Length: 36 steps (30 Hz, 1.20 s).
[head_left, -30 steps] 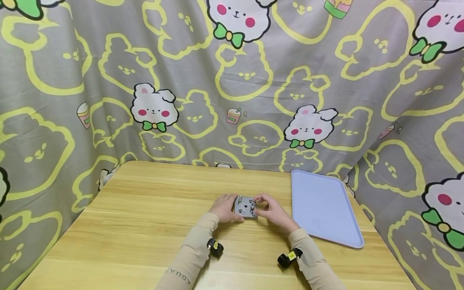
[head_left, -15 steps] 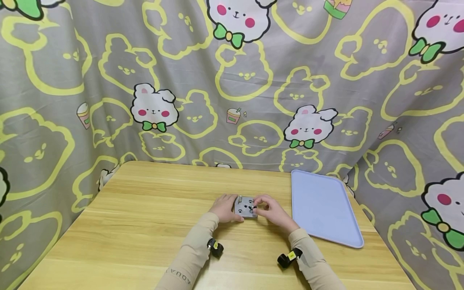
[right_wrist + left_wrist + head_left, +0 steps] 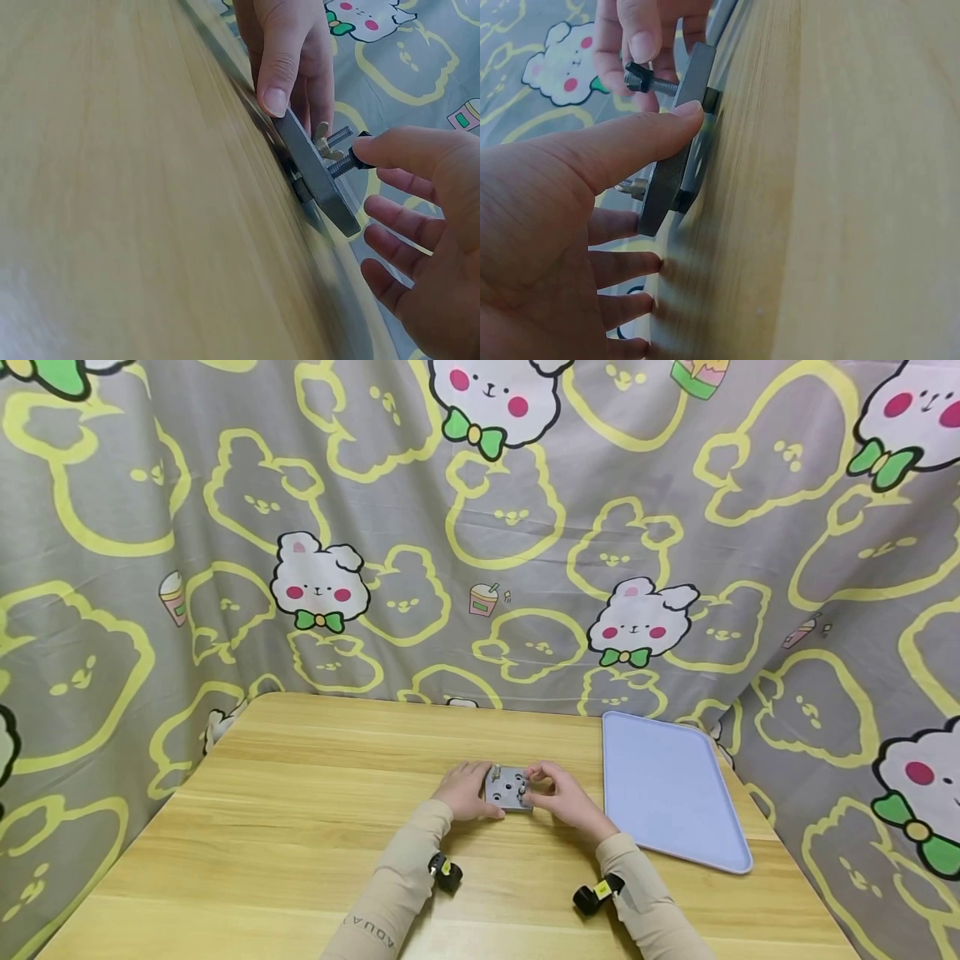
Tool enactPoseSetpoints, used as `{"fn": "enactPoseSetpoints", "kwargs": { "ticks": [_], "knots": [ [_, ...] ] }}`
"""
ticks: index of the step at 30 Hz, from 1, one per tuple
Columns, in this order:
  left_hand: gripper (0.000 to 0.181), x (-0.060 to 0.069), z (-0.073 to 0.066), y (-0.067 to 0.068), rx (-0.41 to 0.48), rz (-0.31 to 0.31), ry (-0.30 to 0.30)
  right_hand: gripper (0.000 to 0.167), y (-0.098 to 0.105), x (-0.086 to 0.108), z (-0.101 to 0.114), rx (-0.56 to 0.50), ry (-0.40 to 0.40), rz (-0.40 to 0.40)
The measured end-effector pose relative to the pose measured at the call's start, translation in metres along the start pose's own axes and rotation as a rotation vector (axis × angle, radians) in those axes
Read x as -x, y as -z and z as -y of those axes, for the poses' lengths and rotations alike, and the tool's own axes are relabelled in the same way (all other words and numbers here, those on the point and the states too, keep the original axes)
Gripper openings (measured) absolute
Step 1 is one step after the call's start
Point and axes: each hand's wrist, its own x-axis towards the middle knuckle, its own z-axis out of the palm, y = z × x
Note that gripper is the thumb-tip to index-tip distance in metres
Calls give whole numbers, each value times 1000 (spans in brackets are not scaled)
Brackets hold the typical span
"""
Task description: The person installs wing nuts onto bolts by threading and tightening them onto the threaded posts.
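A small grey metal plate point(image 3: 512, 802) with several holes lies on the table between the hands. My left hand point(image 3: 463, 792) grips its left side, thumb point(image 3: 641, 142) along the near edge. On the right, my right hand point(image 3: 566, 795) pinches a black wing nut point(image 3: 637, 76) at the end of a threaded bolt point(image 3: 343, 166) that sticks up from the plate. A brass-coloured wing nut point(image 3: 324, 141) sits on another bolt, at the plate's far left in the head view. Short feet or bolt heads point(image 3: 711, 100) show under the plate. Fingertips partly hide the black wing nut.
A light blue tray point(image 3: 667, 793) lies at the right of the wooden table point(image 3: 300, 827). Behind the table hangs a grey curtain point(image 3: 420, 527) with cartoon print. A camera point(image 3: 447, 872) is strapped to each wrist.
The right fingers and the black wing nut have turned slightly back and forth. The left hand and the plate stay in place.
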Motion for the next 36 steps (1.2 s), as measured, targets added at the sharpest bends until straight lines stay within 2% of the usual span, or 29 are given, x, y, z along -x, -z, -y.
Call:
{"fn": "enactPoseSetpoints", "kwargs": {
  "ticks": [3, 5, 13, 18, 20, 26, 31, 36],
  "knots": [
    [95, 0, 0, 0, -4, -1, -2, 40, 0, 1, 1, 4, 3, 4],
    [95, 0, 0, 0, -5, -2, -2, 40, 0, 1, 1, 3, 4, 10],
    [96, 0, 1, -1, -4, 3, 5, 23, 0, 2, -1, 3, 0, 0],
    [97, -2, 2, -2, 0, 5, 9, 11, 5, 8, 26, -12, -12, 9],
    [97, -2, 2, -2, 2, 7, 11, 11, 5, 7, 29, -13, -18, 18],
    [96, -1, 1, -2, 2, 11, 8, 9, -1, 2, 1, -9, 8, -4],
    [95, -1, 1, -1, -1, 13, 8, 15, 0, 2, -1, -4, 25, -16],
    [95, 0, 0, 0, 2, 11, 7, 9, 1, 2, 1, -7, 2, -16]
  ]
}}
